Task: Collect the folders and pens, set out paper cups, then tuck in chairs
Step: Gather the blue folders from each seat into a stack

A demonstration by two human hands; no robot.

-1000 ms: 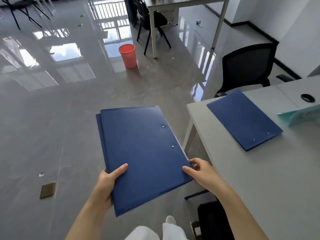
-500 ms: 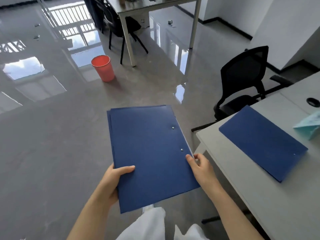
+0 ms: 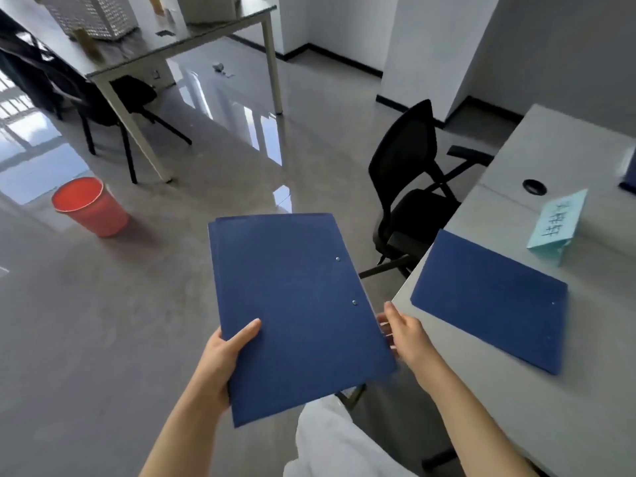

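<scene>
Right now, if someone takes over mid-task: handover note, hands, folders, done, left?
Left hand: grips the held stack of blue folders at its lower left edge, thumb on top.
Right hand: at the stack's right edge, fingers blurred, grip unclear.
One blue folder lies flat near the corner of the grey table, beside a green name card.
The black office chair stands pulled out from the table.
Done: some folders in hand.
Left: table folder, pens, paper cups (none in view), tucking in chairs.
</scene>
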